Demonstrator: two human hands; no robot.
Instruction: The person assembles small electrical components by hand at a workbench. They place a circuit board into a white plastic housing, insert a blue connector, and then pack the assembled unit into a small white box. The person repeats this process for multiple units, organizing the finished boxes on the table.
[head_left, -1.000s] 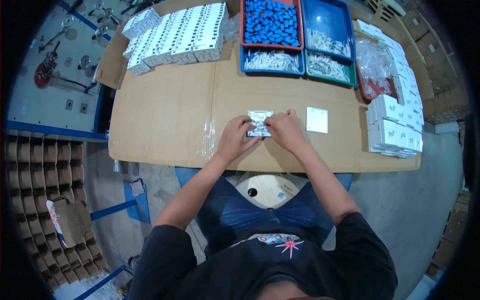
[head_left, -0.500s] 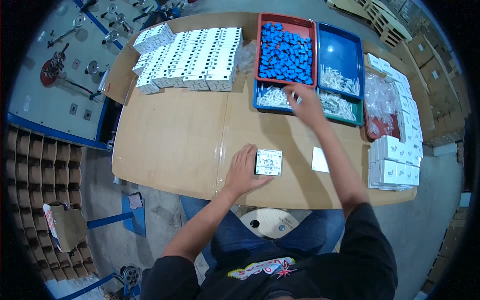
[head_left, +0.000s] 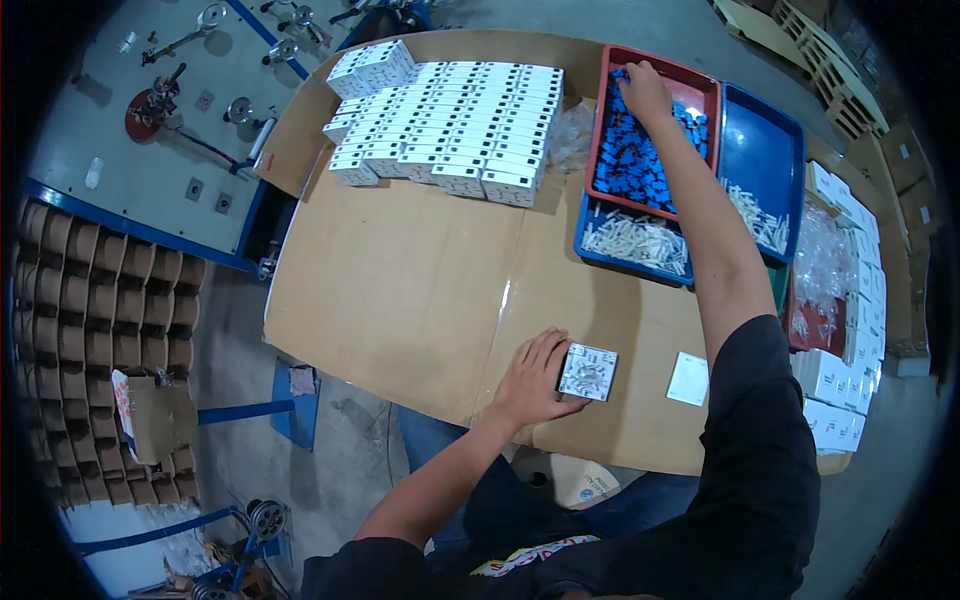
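My left hand [head_left: 535,385] rests on the cardboard tabletop [head_left: 400,270], its fingers along the left side of a square white plate-like part [head_left: 588,372] and its thumb at the near edge, steadying it. The upper face of this part shows moulded grey detail. My right hand [head_left: 645,92] reaches to the far left corner of a red tray [head_left: 713,130] full of small blue plastic pieces [head_left: 630,160]. Its fingers are bent down among the pieces, and whatever is between the fingertips is hidden. A thin white square [head_left: 688,379] lies on the cardboard beneath my right arm.
Stacked white boxes [head_left: 450,110] fill the far left. A blue tray [head_left: 635,240] of white plugs stands before the red one, another blue tray [head_left: 765,130] beside it. At right are a red bin of clear plastic bags [head_left: 822,265] and white boxes [head_left: 830,400].
My right hand has moved away from the tray of white plugs to the far end of the red tray. My left hand stays at the white part. The view has shifted.
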